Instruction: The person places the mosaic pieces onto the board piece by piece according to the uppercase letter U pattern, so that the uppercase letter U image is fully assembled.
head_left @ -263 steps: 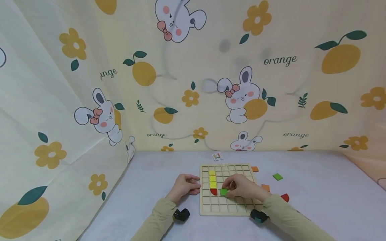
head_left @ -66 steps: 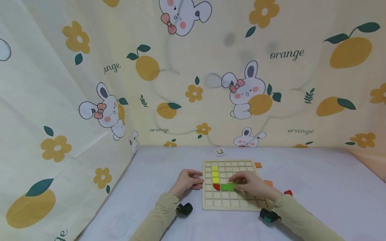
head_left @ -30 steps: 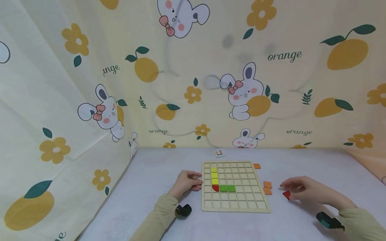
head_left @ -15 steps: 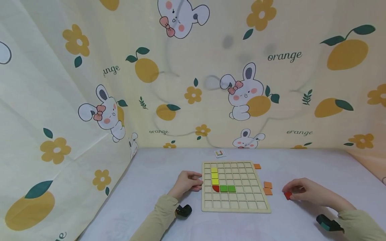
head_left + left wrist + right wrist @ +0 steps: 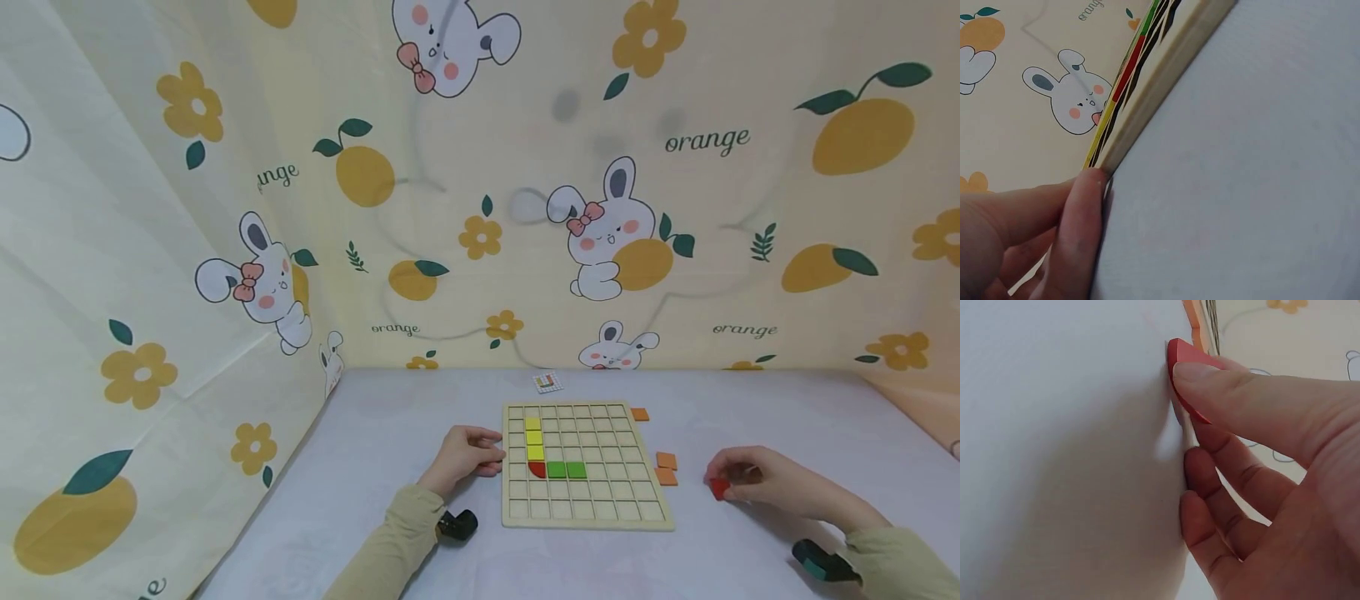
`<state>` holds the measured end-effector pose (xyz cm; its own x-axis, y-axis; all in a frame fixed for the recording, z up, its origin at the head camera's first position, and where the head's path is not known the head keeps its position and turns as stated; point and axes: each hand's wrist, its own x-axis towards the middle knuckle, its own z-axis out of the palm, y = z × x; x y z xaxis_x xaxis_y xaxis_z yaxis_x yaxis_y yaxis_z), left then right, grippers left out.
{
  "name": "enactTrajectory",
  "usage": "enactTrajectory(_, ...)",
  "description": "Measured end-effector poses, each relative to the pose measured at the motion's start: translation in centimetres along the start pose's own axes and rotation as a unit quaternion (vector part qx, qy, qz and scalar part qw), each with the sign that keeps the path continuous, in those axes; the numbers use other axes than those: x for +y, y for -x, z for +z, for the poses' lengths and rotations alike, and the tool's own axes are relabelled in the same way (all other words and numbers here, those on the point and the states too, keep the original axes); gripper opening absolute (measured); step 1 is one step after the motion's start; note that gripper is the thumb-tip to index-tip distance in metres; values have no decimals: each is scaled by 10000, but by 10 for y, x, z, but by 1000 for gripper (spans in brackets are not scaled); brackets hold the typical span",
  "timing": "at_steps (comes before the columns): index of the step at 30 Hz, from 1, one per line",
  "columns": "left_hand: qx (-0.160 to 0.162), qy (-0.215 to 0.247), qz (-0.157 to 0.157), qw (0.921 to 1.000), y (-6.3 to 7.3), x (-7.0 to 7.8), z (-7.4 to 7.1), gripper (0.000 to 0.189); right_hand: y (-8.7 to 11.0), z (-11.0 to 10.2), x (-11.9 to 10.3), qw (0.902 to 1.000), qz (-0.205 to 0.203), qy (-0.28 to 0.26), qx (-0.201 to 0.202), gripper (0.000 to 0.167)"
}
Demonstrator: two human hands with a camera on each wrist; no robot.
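Note:
At the right of the table, my right hand (image 5: pixel 772 482) pinches a red quarter-circle tile (image 5: pixel 718 489) between thumb and fingers. The right wrist view has the thumb over this red tile (image 5: pixel 1192 356), which is tipped up at the tabletop. My left hand (image 5: pixel 462 457) touches the left edge of the wooden grid board (image 5: pixel 600 509), fingers fairly straight. On the board, a column of yellow tiles (image 5: pixel 534 437) leads down to a red quarter-circle tile (image 5: pixel 537 470). Two green tiles (image 5: pixel 566 470) follow it to the right.
Orange tiles (image 5: pixel 666 460) lie beside the board's right edge, with another orange tile (image 5: pixel 640 414) near its far right corner. A small pattern card (image 5: pixel 547 382) lies behind the board. A printed curtain (image 5: pixel 480 283) stands along the table's back.
My right hand has left the second green tile in the row on the board, moved right and taken hold of the loose red tile. My left hand keeps its place.

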<state>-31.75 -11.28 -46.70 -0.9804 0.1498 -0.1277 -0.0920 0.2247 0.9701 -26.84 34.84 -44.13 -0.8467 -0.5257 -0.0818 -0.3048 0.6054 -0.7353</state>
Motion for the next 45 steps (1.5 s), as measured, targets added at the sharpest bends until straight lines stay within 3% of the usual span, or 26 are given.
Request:
enactTrajectory(15,-1,39,3,10000,-2,-2,-1,31,-1,-6,-3,9975,-198,-655,-173,21)
enactTrajectory(22,-43,69,20,10000,-4,-4,-4,31,-24,-2,-28,9945,-308,-978,-190,26)
enactTrajectory(32,3,68,-120,9999,-4,0,0,31,-66,17,-68,9952,295,-915,-171,29)
enactTrajectory(45,29,109,-154,9998,-5,-2,0,31,-105,49,-78,9964,-196,-756,-316,11)
